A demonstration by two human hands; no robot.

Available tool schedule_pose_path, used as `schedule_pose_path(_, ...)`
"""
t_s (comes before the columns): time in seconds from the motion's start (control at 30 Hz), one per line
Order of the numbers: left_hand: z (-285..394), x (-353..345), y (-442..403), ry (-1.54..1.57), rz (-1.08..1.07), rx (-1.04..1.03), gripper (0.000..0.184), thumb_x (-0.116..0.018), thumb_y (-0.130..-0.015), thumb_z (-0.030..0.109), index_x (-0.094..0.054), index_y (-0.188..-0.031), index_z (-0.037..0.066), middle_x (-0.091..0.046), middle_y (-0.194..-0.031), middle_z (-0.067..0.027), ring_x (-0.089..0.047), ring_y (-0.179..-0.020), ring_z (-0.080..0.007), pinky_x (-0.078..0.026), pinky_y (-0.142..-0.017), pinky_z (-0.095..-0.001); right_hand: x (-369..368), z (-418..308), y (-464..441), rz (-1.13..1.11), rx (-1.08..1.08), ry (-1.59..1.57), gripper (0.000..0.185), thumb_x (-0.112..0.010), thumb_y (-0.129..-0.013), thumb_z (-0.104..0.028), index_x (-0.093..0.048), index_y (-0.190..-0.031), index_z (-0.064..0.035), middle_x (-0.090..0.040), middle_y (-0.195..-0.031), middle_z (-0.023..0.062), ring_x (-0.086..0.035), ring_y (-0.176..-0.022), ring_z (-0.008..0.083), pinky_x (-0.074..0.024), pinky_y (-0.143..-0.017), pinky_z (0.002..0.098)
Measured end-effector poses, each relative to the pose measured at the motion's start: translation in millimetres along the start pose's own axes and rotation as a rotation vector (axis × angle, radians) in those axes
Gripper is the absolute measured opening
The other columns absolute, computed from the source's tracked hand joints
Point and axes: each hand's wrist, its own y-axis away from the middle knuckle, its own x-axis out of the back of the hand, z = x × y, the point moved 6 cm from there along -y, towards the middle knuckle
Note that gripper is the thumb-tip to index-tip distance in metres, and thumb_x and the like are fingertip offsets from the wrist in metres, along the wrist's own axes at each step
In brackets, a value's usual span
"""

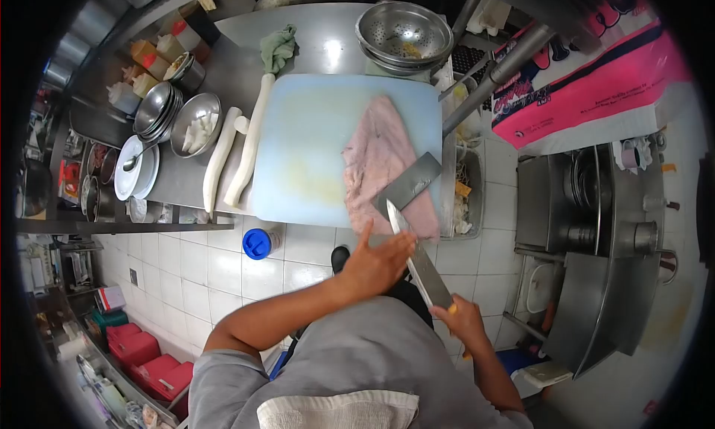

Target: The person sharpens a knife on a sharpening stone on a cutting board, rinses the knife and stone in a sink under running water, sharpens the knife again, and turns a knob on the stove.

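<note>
My right hand (463, 321) is closed around the yellow handle of a large kitchen knife (428, 272), its blade pointing up and away toward the board. Beside the blade is my left hand (380, 261), fingers stretched out and thumb apart; the fingertips are at the blade, and whether they touch it I cannot tell. Just beyond the knife tip, a dark grey flat rectangular slab (410, 182) lies at a slant on a pink cloth (377, 150). The cloth is spread over the right side of a pale blue cutting board (298, 131) and hangs past its near edge.
Long peeled white radishes (222, 161) lie left of the board. Near them stand a steel bowl (196, 124) with white pieces and stacked plates (138, 168). A colander (404, 36) and a green cloth (278, 49) sit behind. A blue-lidded container (259, 244) is below.
</note>
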Motion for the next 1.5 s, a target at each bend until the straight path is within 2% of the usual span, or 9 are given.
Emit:
schedule_pose_path(0.27, -128, -1, -110, -0.074, 0.098, 0.049, 0.039, -0.047, -0.092, 0.025, -0.053, -0.127, 0.007, -0.056, -0.130, -0.0073, -0.052, -0.120, -0.0192, -0.018, -0.107, -0.0620, 79, -117, -107, 0.274, 0.269, -0.011, 0.066, -0.064, -0.078, -0.059, -0.062, -0.100, 0.0038, -0.060, -0.059, 0.0127, -0.059, -0.046, 0.0221, -0.0490, -0.051, 0.0366)
schedule_pose_path(0.43, -9, -12, 2, -0.071, 0.030, -0.054, 0.039, -0.060, -0.084, 0.025, -0.061, -0.121, 0.012, -0.059, -0.126, -0.0016, -0.054, -0.118, -0.0120, -0.018, -0.105, -0.0668, -1, 6, -13, 0.079, 0.043, -0.036, 0.079, -0.069, -0.071, -0.063, -0.061, -0.111, 0.0050, -0.066, -0.087, 0.0275, -0.066, -0.085, 0.0382, -0.0518, -0.076, 0.0433)
schedule_pose_path(0.6, -84, -17, -53, 0.023, 0.038, 0.051, 0.039, -0.055, -0.089, 0.025, -0.057, -0.125, 0.012, -0.055, -0.132, -0.0038, -0.047, -0.126, -0.0123, -0.017, -0.105, -0.0659, 36, -42, -81, 0.201, 0.033, 0.160, 0.078, -0.063, -0.073, -0.068, -0.064, -0.105, 0.0028, -0.066, -0.076, 0.0216, -0.066, -0.070, 0.0355, -0.0517, -0.067, 0.0413)
schedule_pose_path(0.7, -144, -3, -114, -0.048, 0.071, 0.018, 0.040, -0.043, -0.095, 0.024, -0.048, -0.133, 0.009, -0.057, -0.129, -0.0058, -0.054, -0.120, -0.0196, -0.017, -0.106, -0.0642, 82, -115, -122, 0.333, 0.334, 0.007, 0.069, -0.061, -0.076, -0.066, -0.060, -0.093, 0.0011, -0.064, -0.071, 0.0206, -0.064, -0.063, 0.0344, -0.0502, -0.062, 0.0436)
schedule_pose_path(0.97, 7, 8, -1, -0.062, -0.007, -0.092, 0.035, -0.056, -0.085, 0.023, -0.062, -0.117, 0.009, -0.062, -0.120, -0.0043, -0.057, -0.114, -0.0152, -0.020, -0.104, -0.0680, 2, -8, 7, 0.031, 0.009, -0.060, 0.073, -0.064, -0.072, -0.068, -0.063, -0.096, 0.0011, -0.065, -0.078, 0.0243, -0.064, -0.079, 0.0404, -0.0499, -0.072, 0.0450)
schedule_pose_path(1.07, -45, -15, -22, -0.001, 0.022, 0.032, 0.035, -0.057, -0.086, 0.023, -0.061, -0.119, 0.010, -0.058, -0.128, -0.0043, -0.050, -0.123, -0.0135, -0.019, -0.105, -0.0661, 13, -10, -42, 0.376, 0.162, 0.239, 0.071, -0.064, -0.072, -0.068, -0.063, -0.096, -0.0007, -0.066, -0.081, 0.0220, -0.064, -0.079, 0.0391, -0.0498, -0.074, 0.0456)
schedule_pose_path(1.23, -133, 1, -115, -0.151, 0.068, 0.066, 0.038, -0.051, -0.091, 0.024, -0.054, -0.125, 0.008, -0.056, -0.129, -0.0080, -0.053, -0.120, -0.0197, -0.022, -0.104, -0.0657, 77, -111, -125, 0.313, 0.219, 0.049, 0.065, -0.062, -0.076, -0.063, -0.062, -0.091, -0.0003, -0.066, -0.074, 0.0172, -0.065, -0.069, 0.0328, -0.0506, -0.064, 0.0424)
schedule_pose_path(1.37, -72, -20, -47, 0.030, 0.092, 0.016, 0.036, -0.050, -0.089, 0.021, -0.057, -0.122, 0.007, -0.060, -0.124, -0.0079, -0.055, -0.118, -0.0181, -0.021, -0.104, -0.0664, 22, -21, -78, 0.238, 0.080, 0.066, 0.083, -0.065, -0.073, -0.066, -0.059, -0.116, 0.0047, -0.065, -0.075, 0.0219, -0.066, -0.071, 0.0350, -0.0511, -0.065, 0.0440)
schedule_pose_path(1.5, -3, -3, -2, -0.034, -0.014, -0.088, 0.038, -0.056, -0.085, 0.023, -0.061, -0.120, 0.009, -0.059, -0.127, -0.0057, -0.053, -0.121, -0.0129, -0.018, -0.103, -0.0702, -17, 33, -36, 0.176, 0.100, 0.102, 0.084, -0.065, -0.073, -0.067, -0.060, -0.113, 0.0058, -0.066, -0.078, 0.0244, -0.065, -0.073, 0.0405, -0.0516, -0.068, 0.0461)
